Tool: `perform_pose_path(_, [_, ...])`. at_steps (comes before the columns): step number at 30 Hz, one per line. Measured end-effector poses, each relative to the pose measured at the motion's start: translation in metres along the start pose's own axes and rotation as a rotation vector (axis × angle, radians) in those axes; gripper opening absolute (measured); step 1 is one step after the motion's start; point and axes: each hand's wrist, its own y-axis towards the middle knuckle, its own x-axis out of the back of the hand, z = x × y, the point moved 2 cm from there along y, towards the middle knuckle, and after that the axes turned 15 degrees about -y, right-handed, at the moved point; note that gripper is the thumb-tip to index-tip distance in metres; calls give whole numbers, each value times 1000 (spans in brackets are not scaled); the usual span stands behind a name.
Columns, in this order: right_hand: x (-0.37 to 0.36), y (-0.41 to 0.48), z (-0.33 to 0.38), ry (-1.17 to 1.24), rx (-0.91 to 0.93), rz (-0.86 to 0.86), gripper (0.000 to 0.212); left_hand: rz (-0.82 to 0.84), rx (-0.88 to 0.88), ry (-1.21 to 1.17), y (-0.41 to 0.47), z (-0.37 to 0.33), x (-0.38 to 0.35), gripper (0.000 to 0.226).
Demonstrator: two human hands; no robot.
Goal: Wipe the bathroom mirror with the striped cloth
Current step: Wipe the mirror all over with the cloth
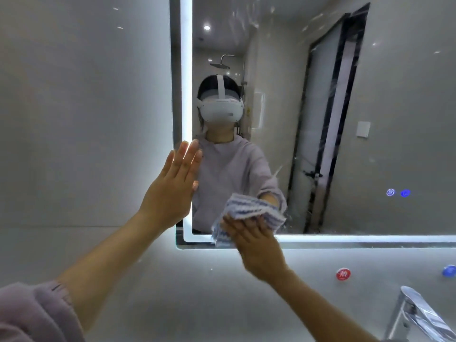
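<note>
The bathroom mirror (pixel 320 114) has a lit white border and fills the upper right of the view. Streaks and water spots show on its glass. My right hand (pixel 254 245) presses the blue-and-white striped cloth (pixel 249 209) flat against the mirror's lower left corner, fingers spread over the crumpled fabric. My left hand (pixel 172 186) is raised with straight fingers, its palm resting on the mirror's left lit edge. It holds nothing.
A chrome faucet (pixel 419 314) rises at the bottom right. A red round sticker (pixel 343 274) and a blue one (pixel 449 271) sit on the wall under the mirror. Two small blue touch icons (pixel 397 193) glow in the glass. Grey tiled wall (pixel 81 119) lies to the left.
</note>
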Motion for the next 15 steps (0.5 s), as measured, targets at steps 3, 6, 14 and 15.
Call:
perform_pose_path(3, [16,34,-55,9,-153,-83,59,28,16,25,1,-2,4,58])
perform_pose_path(6, [28,58,-93,28,-255,-108,56,42,37,31,2,-6,8,60])
perform_pose_path(14, [-11,-20,-26,-6,-18,21,66,67,31,28,3,-14,11,58])
perform_pose_path(15, [-13,-30,-24,-2,15,42,64,68,29,28,3,-15,11,60])
